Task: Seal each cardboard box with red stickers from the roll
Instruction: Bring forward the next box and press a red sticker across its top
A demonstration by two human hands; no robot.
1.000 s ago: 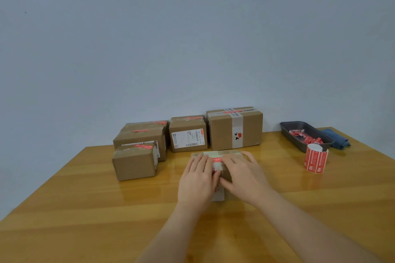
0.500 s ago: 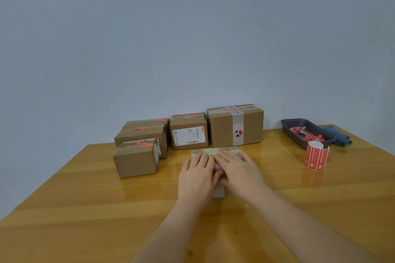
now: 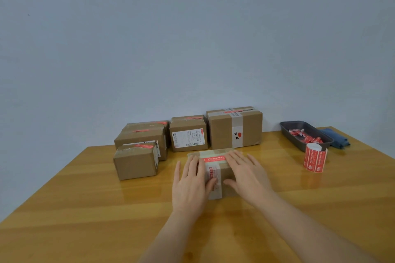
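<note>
Head view: left hand [image 3: 189,183] and right hand [image 3: 248,174] lay flat, fingers straight, on box [image 3: 215,179]; sticker [image 3: 214,159] between them. Best pressed outward along sticker, firmly. Roll [image 3: 315,158] well right of right hand.

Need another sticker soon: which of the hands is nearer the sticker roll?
Right. The right hand rests flat on the box at mid-table, on the side facing the sticker roll. The left hand lies on the box's far side from the roll.
</note>
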